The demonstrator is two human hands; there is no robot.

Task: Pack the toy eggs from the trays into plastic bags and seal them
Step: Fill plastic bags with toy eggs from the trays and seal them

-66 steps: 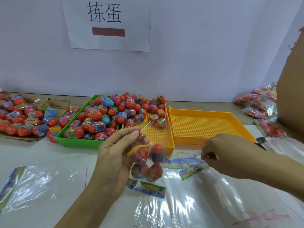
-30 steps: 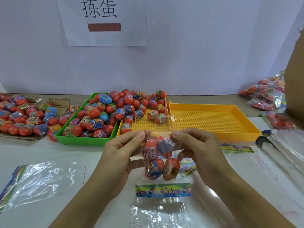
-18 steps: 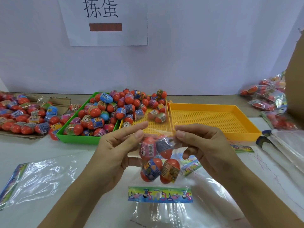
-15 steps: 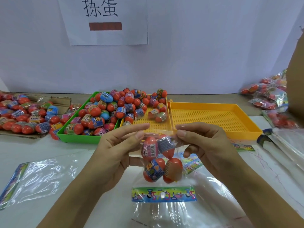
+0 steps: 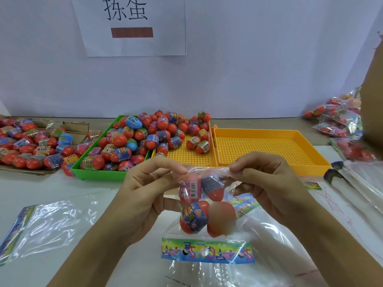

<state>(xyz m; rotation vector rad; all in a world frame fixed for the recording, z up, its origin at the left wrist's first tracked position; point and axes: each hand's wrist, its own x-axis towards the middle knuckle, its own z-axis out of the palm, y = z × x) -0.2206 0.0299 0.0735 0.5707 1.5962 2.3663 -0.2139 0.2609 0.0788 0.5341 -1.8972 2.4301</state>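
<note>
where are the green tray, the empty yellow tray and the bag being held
green tray (image 5: pixel 97 176), head view, front wall
empty yellow tray (image 5: pixel 267 150), head view, bare perforated floor
held bag (image 5: pixel 207 250), head view, colourful printed header strip

3 trays (image 5: pixel 306 170), 2 hands (image 5: pixel 143 195), 4 eggs (image 5: pixel 190 190) in held bag (image 5: pixel 207 248), loose eggs (image 5: pixel 132 139) too many to count.

A packing workstation is showing: sorting trays (image 5: pixel 310 168) sitting on the counter (image 5: pixel 62 191), a labelled wall sign (image 5: pixel 132 27) hanging above.
</note>
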